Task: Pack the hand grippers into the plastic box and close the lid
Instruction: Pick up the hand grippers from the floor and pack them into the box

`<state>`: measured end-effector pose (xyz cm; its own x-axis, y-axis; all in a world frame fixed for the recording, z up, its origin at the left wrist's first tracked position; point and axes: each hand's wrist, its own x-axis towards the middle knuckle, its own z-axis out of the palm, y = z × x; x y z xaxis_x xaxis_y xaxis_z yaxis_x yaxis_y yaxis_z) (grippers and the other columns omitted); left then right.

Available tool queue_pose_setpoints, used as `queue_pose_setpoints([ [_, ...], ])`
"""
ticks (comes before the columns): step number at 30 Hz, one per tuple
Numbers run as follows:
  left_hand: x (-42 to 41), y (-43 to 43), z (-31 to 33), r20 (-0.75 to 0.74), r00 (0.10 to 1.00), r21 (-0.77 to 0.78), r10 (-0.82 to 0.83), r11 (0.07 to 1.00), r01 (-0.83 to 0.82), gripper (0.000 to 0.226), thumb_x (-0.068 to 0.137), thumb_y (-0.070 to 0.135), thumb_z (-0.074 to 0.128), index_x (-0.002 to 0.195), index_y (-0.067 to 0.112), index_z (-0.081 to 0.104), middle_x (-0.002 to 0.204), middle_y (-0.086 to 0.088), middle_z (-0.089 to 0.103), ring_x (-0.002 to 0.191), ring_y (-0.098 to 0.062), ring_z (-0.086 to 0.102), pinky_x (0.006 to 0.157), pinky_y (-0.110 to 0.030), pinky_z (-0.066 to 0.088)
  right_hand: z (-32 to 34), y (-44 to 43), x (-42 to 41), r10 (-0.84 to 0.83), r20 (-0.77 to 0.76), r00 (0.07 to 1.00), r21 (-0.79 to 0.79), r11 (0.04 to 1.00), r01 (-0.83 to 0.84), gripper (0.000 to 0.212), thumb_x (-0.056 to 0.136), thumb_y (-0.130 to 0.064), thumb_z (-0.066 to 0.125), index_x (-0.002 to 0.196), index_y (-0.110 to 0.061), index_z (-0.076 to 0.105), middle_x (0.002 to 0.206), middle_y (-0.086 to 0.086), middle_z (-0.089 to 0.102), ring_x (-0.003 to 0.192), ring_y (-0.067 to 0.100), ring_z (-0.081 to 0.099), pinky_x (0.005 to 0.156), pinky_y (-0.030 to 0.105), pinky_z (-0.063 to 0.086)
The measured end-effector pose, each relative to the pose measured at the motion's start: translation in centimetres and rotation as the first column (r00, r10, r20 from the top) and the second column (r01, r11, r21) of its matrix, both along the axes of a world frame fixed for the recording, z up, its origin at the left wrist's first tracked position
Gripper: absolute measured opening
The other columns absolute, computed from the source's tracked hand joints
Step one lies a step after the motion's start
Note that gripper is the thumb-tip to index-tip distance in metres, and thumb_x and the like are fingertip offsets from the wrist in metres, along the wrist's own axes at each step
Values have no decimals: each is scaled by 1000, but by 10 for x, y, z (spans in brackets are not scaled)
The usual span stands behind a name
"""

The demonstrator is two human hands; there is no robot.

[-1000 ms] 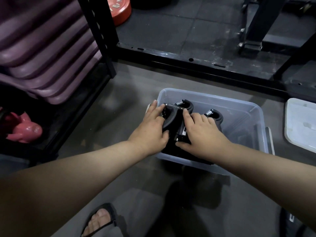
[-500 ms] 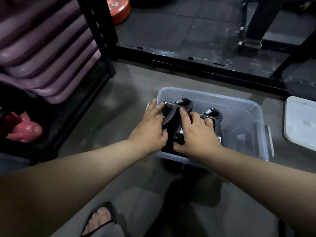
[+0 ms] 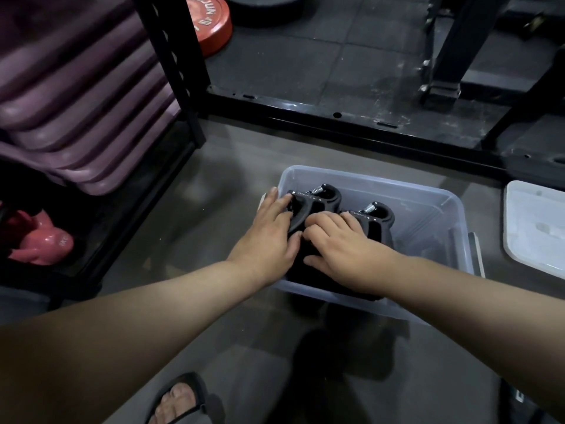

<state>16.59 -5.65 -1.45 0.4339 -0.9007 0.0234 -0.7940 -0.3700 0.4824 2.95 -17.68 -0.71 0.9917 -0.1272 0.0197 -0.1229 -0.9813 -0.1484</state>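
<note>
Curled-in right fingers (image 3: 324,223) atop hand grippers (image 3: 321,203)

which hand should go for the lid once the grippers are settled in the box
Right. The lid lies on the floor beside the box's right side, nearer the right hand; the left hand would probably have to cross over.

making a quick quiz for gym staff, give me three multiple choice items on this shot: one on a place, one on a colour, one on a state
1. Where is the lid?
A. on the box
B. on the floor right of the box
C. on the shelf

2. What colour is the kettlebell?
A. pink
B. blue
C. green

3. What state is the plastic box in?
A. closed
B. open, hand grippers inside
C. open, nothing inside

Key: 1 B, the lid lies apart to the right; 2 A, it shows pink on the low shelf; 3 B, the left hand and right hand rest on grippers inside.
</note>
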Motion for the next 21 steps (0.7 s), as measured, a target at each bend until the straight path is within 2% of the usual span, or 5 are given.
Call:
queue_pose_setpoints([
  [3, 0, 2, 1, -33, 999, -47, -40, 998, 38, 62, 93, 29, 52, 147, 6, 32, 159, -5, 20, 149, -19, -2, 121, -38, 8, 6, -2, -11, -103, 77, 992, 209, 974, 85, 44, 88, -49, 50, 120, -19, 52, 130, -1, 45, 124, 18, 43, 106, 40, 33],
  [6, -1, 4, 2, -88, 996, -64, -34, 998, 29, 63, 95, 38, 44, 151, 15, 26, 161, -2, 7, 148, -16, -3, 121, -37, 9, 6, -9, -26, -528, 216, 821, 314, 834, 454, 44, 88, -39, 55, 126, -17, 53, 141, 7, 40, 133, 24, 37, 111, 45, 31],
  [10, -1, 3, 3, -203, 977, -36, 61, 997, -70, 56, 99, 38, 38, 150, 22, 22, 161, 3, -11, 148, -13, 5, 114, -24, 13, 10, -31, -38, -891, -288, 351, 515, 165, 841, 66, 88, -44, 53, 141, -10, 36, 147, 13, 33, 132, 36, 37, 109, 43, 30],
  [12, 0, 1, 2, -201, 977, -7, 66, 998, -69, 56, 99, 39, 36, 150, 19, 25, 161, 1, -9, 148, -13, 1, 119, -30, 12, 4, -39, -39, -832, -442, 336, 593, 10, 805, 67, 80, -50, 54, 133, -12, 40, 127, 12, 52, 116, 35, 52, 101, 43, 41],
  [21, -3, -6, 3, -159, 987, 7, 26, 1000, -25, 42, 95, 43, 45, 127, 19, 55, 160, 0, -10, 148, -13, -1, 117, -30, 22, -15, -45, -40, -783, -461, 418, 640, 33, 768, 50, 76, -38, 53, 121, -19, 42, 107, 8, 63, 99, 29, 61, 93, 46, 50],
])
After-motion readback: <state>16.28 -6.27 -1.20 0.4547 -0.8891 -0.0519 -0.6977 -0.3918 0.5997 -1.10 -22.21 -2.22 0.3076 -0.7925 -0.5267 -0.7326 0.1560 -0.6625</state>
